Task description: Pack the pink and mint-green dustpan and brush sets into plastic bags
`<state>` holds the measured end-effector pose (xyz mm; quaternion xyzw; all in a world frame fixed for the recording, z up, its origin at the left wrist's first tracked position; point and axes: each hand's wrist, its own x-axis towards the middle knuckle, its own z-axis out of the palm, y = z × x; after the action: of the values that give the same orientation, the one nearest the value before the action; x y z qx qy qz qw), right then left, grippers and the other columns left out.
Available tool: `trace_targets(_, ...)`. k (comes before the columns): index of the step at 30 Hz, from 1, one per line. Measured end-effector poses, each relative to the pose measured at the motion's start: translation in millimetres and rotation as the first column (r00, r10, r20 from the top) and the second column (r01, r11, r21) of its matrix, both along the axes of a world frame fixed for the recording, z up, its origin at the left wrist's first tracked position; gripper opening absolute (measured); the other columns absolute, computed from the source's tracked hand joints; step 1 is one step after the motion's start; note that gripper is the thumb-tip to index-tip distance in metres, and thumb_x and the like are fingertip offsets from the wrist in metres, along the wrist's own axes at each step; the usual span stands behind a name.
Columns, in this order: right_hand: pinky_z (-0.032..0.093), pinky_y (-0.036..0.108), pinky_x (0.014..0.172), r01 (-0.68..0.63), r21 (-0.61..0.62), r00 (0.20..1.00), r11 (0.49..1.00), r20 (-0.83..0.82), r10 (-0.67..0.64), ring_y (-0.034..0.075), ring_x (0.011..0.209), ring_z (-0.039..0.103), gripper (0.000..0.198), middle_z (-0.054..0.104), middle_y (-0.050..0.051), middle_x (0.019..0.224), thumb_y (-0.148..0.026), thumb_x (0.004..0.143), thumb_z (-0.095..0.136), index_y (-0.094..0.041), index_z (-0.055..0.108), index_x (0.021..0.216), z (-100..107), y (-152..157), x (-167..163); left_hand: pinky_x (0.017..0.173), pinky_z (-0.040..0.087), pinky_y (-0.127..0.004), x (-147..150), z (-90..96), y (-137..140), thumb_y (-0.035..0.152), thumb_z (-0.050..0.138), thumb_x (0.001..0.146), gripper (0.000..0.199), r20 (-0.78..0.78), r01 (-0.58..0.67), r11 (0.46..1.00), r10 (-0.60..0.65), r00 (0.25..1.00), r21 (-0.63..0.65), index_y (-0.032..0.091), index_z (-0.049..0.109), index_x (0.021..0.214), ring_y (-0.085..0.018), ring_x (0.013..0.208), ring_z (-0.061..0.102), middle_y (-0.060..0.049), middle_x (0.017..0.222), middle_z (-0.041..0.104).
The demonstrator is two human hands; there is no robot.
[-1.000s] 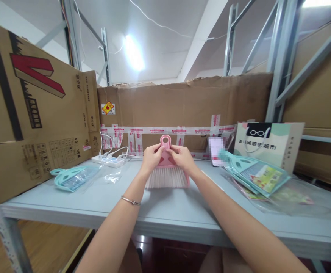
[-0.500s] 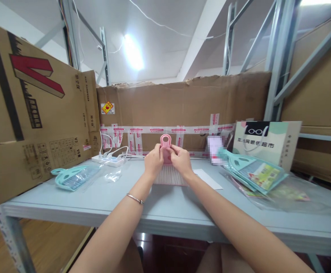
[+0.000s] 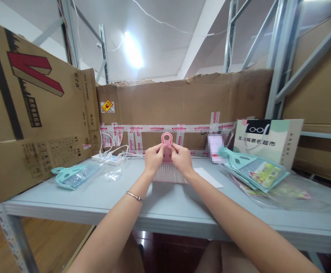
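Note:
A pink hand brush with pale bristles is held upright over the middle of the table, its looped handle end on top and its bristles pointing down. Behind the bristles a pink edge shows, perhaps a dustpan; the bristles hide most of it. My left hand pinches the handle from the left side, thumb on its front. From the right, my right hand grips the same handle, also thumb in front. Both hands are closed, close together, just below the hanging loop.
On the left lies a wrapped teal dustpan and brush, near a white power strip with cables. Teal dustpan sets in plastic bags lie at right, before a paper bag. White paper lies beside my right wrist. Cardboard boxes wall the back.
Both hands keep their hold on the pink brush and have hardly moved. The view has shifted very slightly.

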<state>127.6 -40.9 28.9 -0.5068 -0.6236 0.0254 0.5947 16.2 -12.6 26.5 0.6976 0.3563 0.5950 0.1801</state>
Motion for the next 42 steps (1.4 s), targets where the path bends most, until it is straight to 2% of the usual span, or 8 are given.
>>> trace_targets(10, 0.043, 0.026, 0.061, -0.138, 0.03, 0.989, 0.99, -0.052, 0.139, 0.016, 0.059, 0.056, 0.037, 0.066, 0.001, 0.068, -0.038, 0.083, 0.045, -0.02, 0.069, 0.104, -6, 4, 2, 0.059, 0.039, -0.021, -4, 0.0, -1, 0.04, 0.043, 0.086, 0.035, -0.08, 0.019, 0.994, -0.011, 0.997, 0.107, 0.017, 0.069, 0.08, -0.012, 0.058, 0.052, 0.0, 0.063, 0.062)
trace_targets(14, 0.048, 0.03, 0.074, -0.284, 0.031, 0.952, 0.958, -0.112, 0.285, 0.02, 0.08, 0.063, 0.04, 0.071, 0.005, 0.09, -0.043, 0.079, 0.051, -0.017, 0.068, 0.104, -2, 14, 15, 0.068, 0.041, -0.022, -11, 3.0, 0, 0.039, 0.054, 0.08, 0.027, -0.219, 0.096, 0.99, -0.07, 0.973, 0.107, 0.017, 0.066, 0.092, -0.015, 0.074, 0.059, -0.002, 0.082, 0.067)
trace_targets(19, 0.043, 0.032, 0.088, -0.013, -0.28, 0.999, 0.96, 0.043, 0.026, 0.023, 0.102, 0.059, 0.039, 0.066, 0.013, 0.109, -0.042, 0.082, 0.05, -0.013, 0.067, 0.101, 2, 18, 89, 0.074, 0.041, -0.025, -20, 1.3, 9, 0.031, 0.06, 0.076, 0.02, -0.319, -0.058, 0.998, 0.057, 0.946, 0.007, 0.016, 0.065, 0.088, -0.018, 0.084, 0.06, -0.005, 0.09, 0.068)
trace_targets(22, 0.045, 0.035, 0.085, 0.377, -0.587, 0.903, 0.717, 0.404, -0.145, 0.028, 0.103, 0.059, 0.052, 0.062, 0.02, 0.112, -0.046, 0.067, 0.067, -0.008, 0.064, 0.103, -5, 14, 128, 0.074, 0.041, -0.027, -25, -2.3, 17, 0.027, 0.057, 0.076, 0.019, -0.32, -0.174, 0.975, 0.123, 0.94, -0.136, 0.013, 0.065, 0.088, -0.02, 0.084, 0.06, -0.008, 0.092, 0.068)
trace_targets(25, 0.047, 0.037, 0.078, 0.498, -0.722, 0.828, 0.48, 0.56, -0.016, 0.031, 0.1, 0.06, 0.067, 0.062, 0.019, 0.112, -0.044, 0.051, 0.079, -0.011, 0.061, 0.106, -9, 9, 133, 0.073, 0.042, -0.027, -28, -6.9, 23, 0.02, 0.056, 0.074, 0.021, -0.267, -0.149, 0.952, 0.075, 0.961, -0.268, 0.011, 0.064, 0.091, -0.02, 0.085, 0.06, -0.01, 0.093, 0.068)
trace_targets(29, 0.047, 0.033, 0.064, 0.446, -0.818, 0.853, 0.363, 0.511, 0.106, 0.023, 0.074, 0.064, 0.047, 0.067, 0.01, 0.085, -0.035, 0.055, 0.079, -0.015, 0.06, 0.093, -9, 8, 115, 0.072, 0.043, -0.026, -28, -12.1, 28, 0.016, 0.057, 0.071, 0.024, -0.163, -0.09, 0.934, 0.035, 0.986, -0.345, 0.01, 0.063, 0.093, -0.018, 0.085, 0.061, -0.011, 0.095, 0.068)
trace_targets(34, 0.045, 0.032, 0.066, 0.451, -0.793, 0.81, 0.409, 0.556, 0.187, 0.023, 0.077, 0.063, 0.027, 0.065, 0.007, 0.075, -0.034, 0.058, 0.076, -0.015, 0.06, 0.069, -12, 14, 121, 0.07, 0.044, -0.025, -26, -15.4, 31, 0.016, 0.057, 0.071, 0.023, -0.103, -0.055, 0.921, 0.016, 0.995, -0.386, 0.01, 0.063, 0.092, -0.017, 0.081, 0.061, -0.011, 0.093, 0.068)
trace_targets(42, 0.048, 0.032, 0.073, 0.554, -0.677, 0.752, 0.485, 0.656, 0.056, 0.026, 0.1, 0.061, 0.047, 0.061, 0.016, 0.115, -0.039, 0.068, 0.066, -0.014, 0.062, 0.108, -14, 11, 102, 0.069, 0.044, -0.026, -26, -18.1, 34, 0.018, 0.056, 0.071, 0.019, -0.114, -0.068, 0.94, 0.031, 0.993, -0.333, 0.01, 0.064, 0.086, -0.017, 0.078, 0.059, -0.011, 0.089, 0.067)
